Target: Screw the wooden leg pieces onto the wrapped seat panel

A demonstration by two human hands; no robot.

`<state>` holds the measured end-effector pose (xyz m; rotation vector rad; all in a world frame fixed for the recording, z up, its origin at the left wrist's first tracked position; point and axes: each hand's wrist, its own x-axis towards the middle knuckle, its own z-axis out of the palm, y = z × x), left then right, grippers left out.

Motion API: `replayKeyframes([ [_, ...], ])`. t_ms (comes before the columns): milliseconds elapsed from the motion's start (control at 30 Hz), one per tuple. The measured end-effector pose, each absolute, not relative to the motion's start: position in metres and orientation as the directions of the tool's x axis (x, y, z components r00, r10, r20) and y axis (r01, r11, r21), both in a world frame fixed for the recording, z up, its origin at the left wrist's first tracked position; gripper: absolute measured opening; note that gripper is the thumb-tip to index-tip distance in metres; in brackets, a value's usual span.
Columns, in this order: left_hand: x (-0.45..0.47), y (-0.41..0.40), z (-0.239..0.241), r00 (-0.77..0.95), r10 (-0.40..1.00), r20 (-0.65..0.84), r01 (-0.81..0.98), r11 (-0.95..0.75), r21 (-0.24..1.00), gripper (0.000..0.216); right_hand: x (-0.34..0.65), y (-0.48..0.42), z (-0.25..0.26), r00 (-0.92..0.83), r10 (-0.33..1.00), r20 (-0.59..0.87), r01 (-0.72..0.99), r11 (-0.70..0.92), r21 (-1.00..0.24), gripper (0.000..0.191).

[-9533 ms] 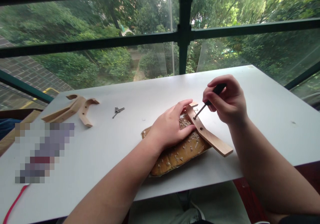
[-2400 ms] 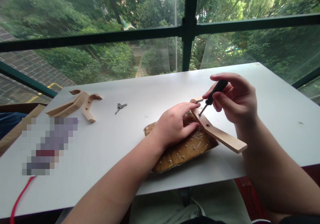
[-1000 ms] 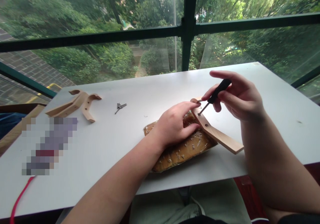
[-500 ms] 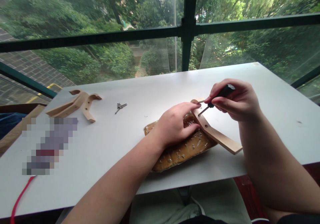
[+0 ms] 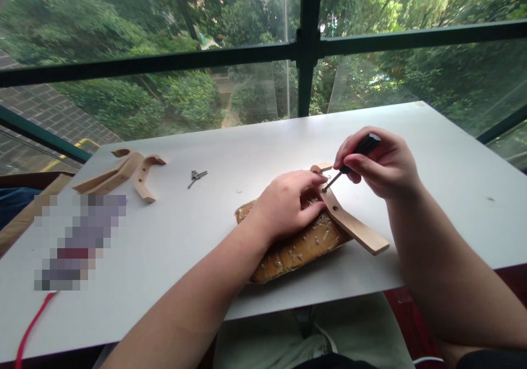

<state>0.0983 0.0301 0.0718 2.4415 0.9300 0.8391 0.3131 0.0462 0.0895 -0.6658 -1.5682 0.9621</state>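
Note:
My right hand (image 5: 385, 163) is closed around the dark handle of a screwdriver (image 5: 364, 148). Its thin shaft slants down to the left, and the tip sits at the upper hole of a curved wooden leg-like piece (image 5: 358, 227). A second, dark hole in that piece lies uncovered just below. My left hand (image 5: 288, 201) grips the upper part of the wooden piece between thumb and fingers, pressing it against a brown slab (image 5: 288, 262) dotted with shiny flecks. The hand hides part of the slab and the piece's upper end.
Several more curved wooden pieces (image 5: 144, 177) lie at the far left of the white table (image 5: 185, 259). A small pile of screws (image 5: 197, 177) sits between them and my hands. A blurred-out object (image 5: 86, 242) with a red strap (image 5: 33, 325) is at left, beside a cardboard box (image 5: 49, 193).
The wooden piece's lower end has shifted slightly to the left. My right hand and the screwdriver have moved a little left and up, with the tip still at the upper hole.

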Motion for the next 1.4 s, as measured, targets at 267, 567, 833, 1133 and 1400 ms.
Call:
replayKeyframes([
  [267, 0.098, 0.03, 0.072, 0.582, 0.709, 0.399, 0.477, -0.695, 0.539, 0.034, 0.31, 0.044, 0.09, -0.229, 0.825, 0.517, -0.169, 0.49, -0.855, 0.024],
  [567, 0.098, 0.033, 0.07, 0.613, 0.674, 0.413, 0.445, -0.726, 0.524, 0.031, 0.317, 0.044, 0.09, -0.312, 0.825, 0.471, -0.189, 0.432, -0.882, 0.016],
  [833, 0.098, 0.032, 0.069, 0.614, 0.684, 0.395, 0.463, -0.717, 0.521, 0.03, 0.316, 0.047, 0.09, -0.279, 0.843, 0.459, -0.157, 0.432, -0.888, 0.02],
  [1133, 0.098, 0.032, 0.071, 0.62, 0.687, 0.379, 0.473, -0.713, 0.518, 0.029, 0.317, 0.049, 0.087, -0.223, 0.844, 0.489, -0.077, 0.485, -0.871, 0.027],
  [1400, 0.098, 0.032, 0.071, 0.617, 0.686, 0.386, 0.471, -0.715, 0.517, 0.029, 0.306, 0.046, 0.085, -0.175, 0.851, 0.495, -0.088, 0.487, -0.869, 0.017],
])
